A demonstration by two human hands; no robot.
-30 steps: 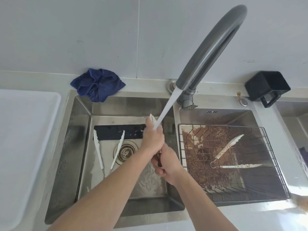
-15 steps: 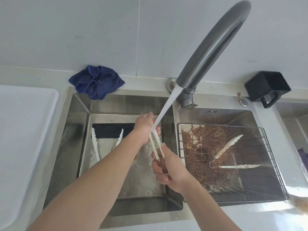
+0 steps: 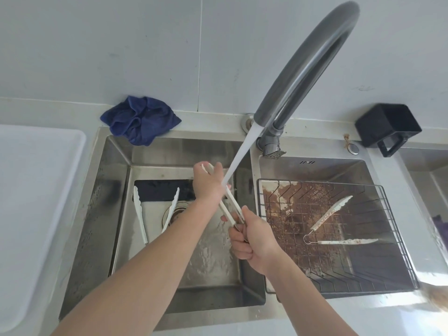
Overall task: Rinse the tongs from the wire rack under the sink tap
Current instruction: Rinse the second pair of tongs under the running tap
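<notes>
The white tongs [image 3: 231, 206] are being held over the left basin of the sink [image 3: 114, 190], under the stream from the tap [image 3: 298, 66]. Compared with a second ago, when both hands were bunched close together at the handle end, the left hand [image 3: 208, 183] is now being drawn up the arms to the tips, so the full length is being exposed and stretched between the two hands. The right hand [image 3: 254, 243] is being kept low, its grip clamped around the hinge end; the left grip is closed around the tips. The water is now being met by the middle of the tongs, just beside the left wrist, rather than by the hand alone.

By this, the rinse is judged to be well under way for this pair. A second pair [image 3: 155, 209] is lying in the left basin near the drain, presumably already rinsed. A third, still stained, pair [image 3: 337, 224] is lying on the wire rack [image 3: 400, 238] over the right basin, so at least one more pass is likely being left to do.
</notes>
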